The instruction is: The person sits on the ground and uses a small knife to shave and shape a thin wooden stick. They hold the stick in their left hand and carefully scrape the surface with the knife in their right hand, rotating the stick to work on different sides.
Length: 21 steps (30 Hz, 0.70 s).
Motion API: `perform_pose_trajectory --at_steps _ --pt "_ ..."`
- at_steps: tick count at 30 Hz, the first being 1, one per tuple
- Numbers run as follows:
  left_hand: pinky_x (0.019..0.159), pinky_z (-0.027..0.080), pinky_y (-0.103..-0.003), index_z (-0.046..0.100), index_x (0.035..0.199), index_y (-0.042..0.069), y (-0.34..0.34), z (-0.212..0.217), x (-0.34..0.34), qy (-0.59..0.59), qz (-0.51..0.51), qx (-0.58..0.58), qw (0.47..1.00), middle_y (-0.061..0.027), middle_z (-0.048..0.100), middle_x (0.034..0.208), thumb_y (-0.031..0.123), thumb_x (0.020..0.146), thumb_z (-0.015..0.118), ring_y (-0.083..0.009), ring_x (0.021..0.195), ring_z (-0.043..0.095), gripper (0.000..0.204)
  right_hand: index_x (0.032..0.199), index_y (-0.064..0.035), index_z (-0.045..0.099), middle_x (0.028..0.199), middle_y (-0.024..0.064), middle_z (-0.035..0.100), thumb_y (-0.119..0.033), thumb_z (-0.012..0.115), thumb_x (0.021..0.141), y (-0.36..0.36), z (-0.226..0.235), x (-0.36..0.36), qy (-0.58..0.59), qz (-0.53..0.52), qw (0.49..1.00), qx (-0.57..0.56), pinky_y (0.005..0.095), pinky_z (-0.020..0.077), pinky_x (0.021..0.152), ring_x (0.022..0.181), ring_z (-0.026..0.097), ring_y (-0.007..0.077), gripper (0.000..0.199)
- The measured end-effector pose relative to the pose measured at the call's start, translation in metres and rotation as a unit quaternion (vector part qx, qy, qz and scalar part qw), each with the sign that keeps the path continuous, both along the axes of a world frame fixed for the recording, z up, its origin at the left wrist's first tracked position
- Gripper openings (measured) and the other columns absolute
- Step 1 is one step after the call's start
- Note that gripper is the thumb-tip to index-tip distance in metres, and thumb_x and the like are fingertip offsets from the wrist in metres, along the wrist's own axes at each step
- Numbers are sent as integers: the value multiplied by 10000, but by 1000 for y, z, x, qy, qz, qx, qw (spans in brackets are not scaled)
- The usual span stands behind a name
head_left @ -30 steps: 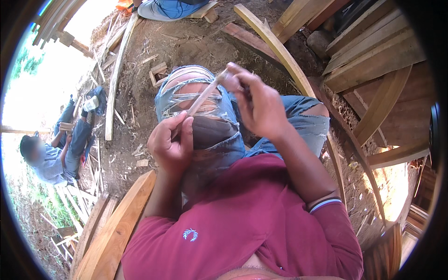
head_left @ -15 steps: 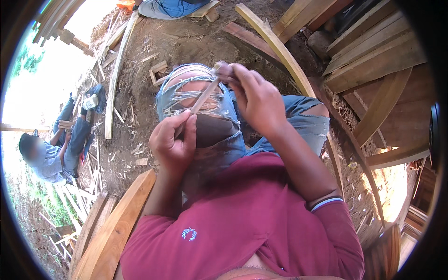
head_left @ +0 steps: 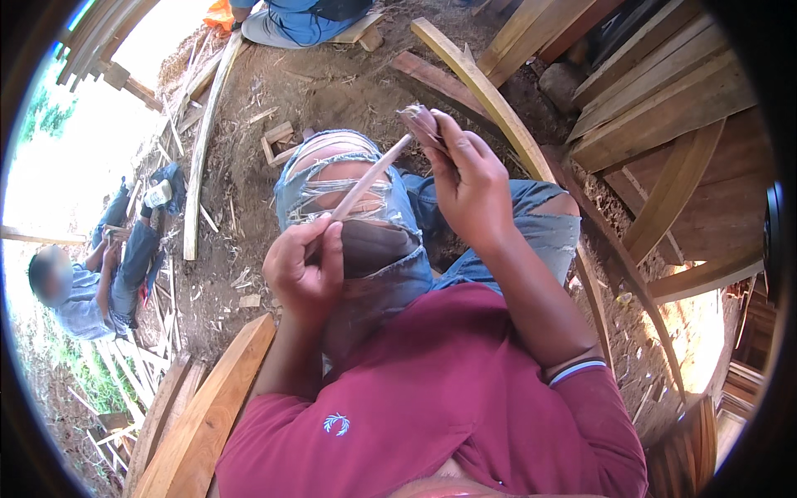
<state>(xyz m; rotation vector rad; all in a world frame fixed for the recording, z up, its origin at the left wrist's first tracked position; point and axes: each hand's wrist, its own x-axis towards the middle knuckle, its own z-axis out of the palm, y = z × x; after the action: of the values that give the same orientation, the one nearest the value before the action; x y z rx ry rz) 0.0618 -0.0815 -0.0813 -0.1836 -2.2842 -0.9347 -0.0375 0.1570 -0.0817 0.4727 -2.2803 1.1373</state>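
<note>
My left hand (head_left: pixel 303 270) grips the lower end of a thin pale wooden stick (head_left: pixel 369 176) that slants up to the right over my knees in torn blue jeans (head_left: pixel 332 195). My right hand (head_left: pixel 469 178) is closed on a small folded brownish piece, probably sandpaper (head_left: pixel 421 123), wrapped around the stick's upper end. Both hands are raised in front of my maroon shirt (head_left: pixel 432 398).
Curved wooden planks (head_left: pixel 490 91) lie on the dirt ground to the right, with stacked boards (head_left: pixel 664 91) beyond. A plank (head_left: pixel 212 398) runs along my lower left. One person sits at the left (head_left: pixel 91 282), another at the top (head_left: pixel 299 17). Wood scraps (head_left: pixel 278 141) litter the ground.
My right hand has slid with the brownish piece up the stick to its top end. My left hand has stayed low, holding the stick's bottom end.
</note>
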Motion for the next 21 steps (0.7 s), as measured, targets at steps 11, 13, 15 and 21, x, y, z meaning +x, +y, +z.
perform_pose_trajectory --at_steps 11,13,15,21 --pt "701 611 -367 785 1054 20 0 -3 -1 -3 -3 11 1000 -144 784 883 38 958 858 -278 755 787 122 1419 -60 761 1019 189 765 -61 797 1010 -19 20 36 -33 168 983 61 462 610 733 831 747 373 411" --pt "699 609 -369 779 1042 21 1 0 -3 11 -16 16 1000 -149 781 881 32 958 854 -279 758 788 113 1431 -75 761 1015 190 768 -50 790 1008 -8 3 11 -41 58 997 33 455 614 743 843 753 361 425" --pt "694 605 -368 779 1043 21 3 1 -4 26 -16 5 1000 -152 780 881 30 962 852 -279 755 786 110 1452 -184 749 961 155 755 -141 790 1012 -5 -4 -1 4 66 998 10 490 617 674 782 745 377 444" --pt "689 605 -368 786 1048 16 4 -2 -2 14 -7 4 1000 -159 784 880 16 960 848 -287 755 788 108 1452 -87 756 1085 170 789 -21 800 988 -18 8 47 -60 172 981 73 447 621 736 862 744 339 471"
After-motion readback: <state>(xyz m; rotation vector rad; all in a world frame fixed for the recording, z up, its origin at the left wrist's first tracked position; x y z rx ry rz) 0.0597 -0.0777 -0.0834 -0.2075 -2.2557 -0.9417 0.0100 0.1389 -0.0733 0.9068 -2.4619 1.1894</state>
